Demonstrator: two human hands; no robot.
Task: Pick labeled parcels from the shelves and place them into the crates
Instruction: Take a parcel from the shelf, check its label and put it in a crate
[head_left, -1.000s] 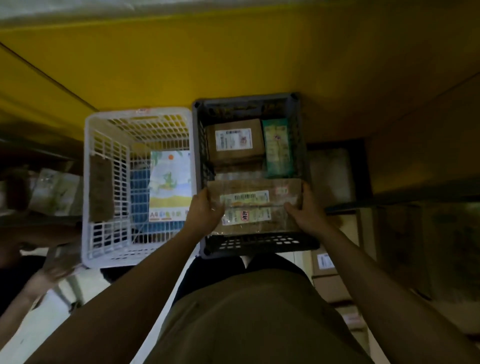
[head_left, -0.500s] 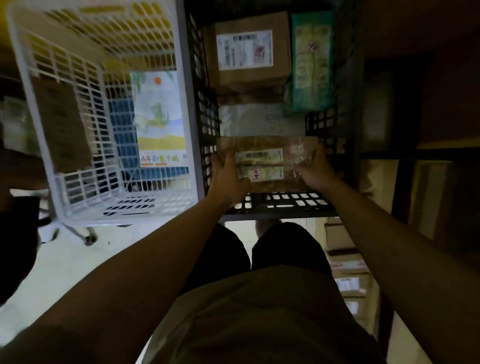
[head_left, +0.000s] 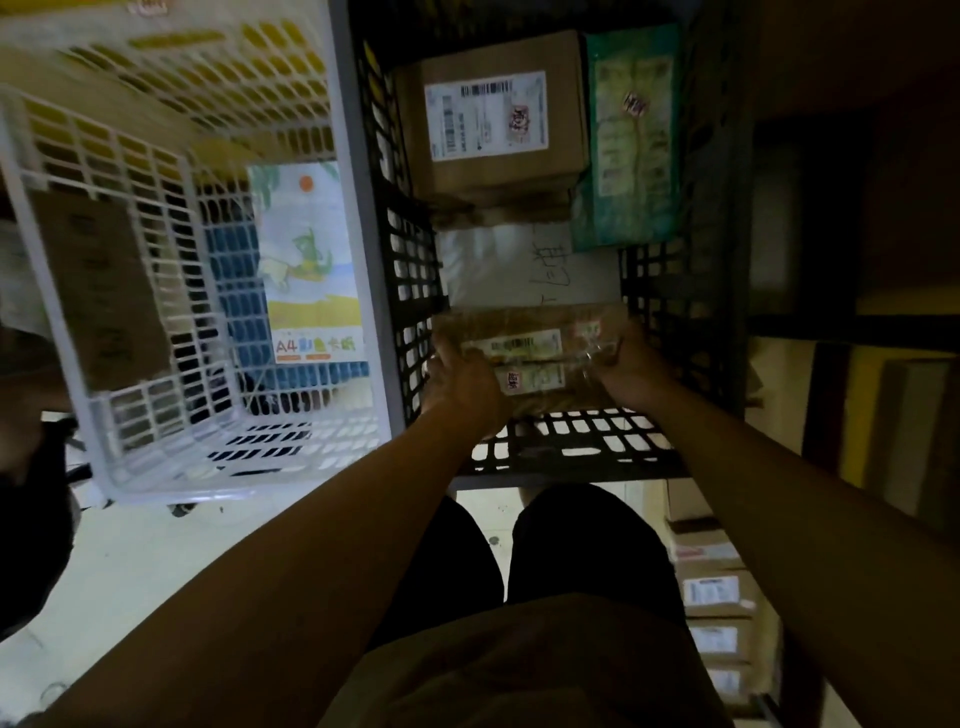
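So we've got our left hand (head_left: 465, 379) and right hand (head_left: 631, 370) curled round the ends of the flat brown plastic-wrapped labeled parcel (head_left: 530, 358), low inside the near end of the black slotted plastic crate (head_left: 680, 306), right of the white lattice crate (head_left: 171, 291).

Plastic, card and paper.
We note the parcel (head_left: 530, 358) in glossy, crinkled clear film; black crate (head_left: 571, 453) and white crate (head_left: 156, 400) in matt moulded plastic; brown box (head_left: 493, 176) of matt cardboard, its label (head_left: 485, 114) smooth white paper.
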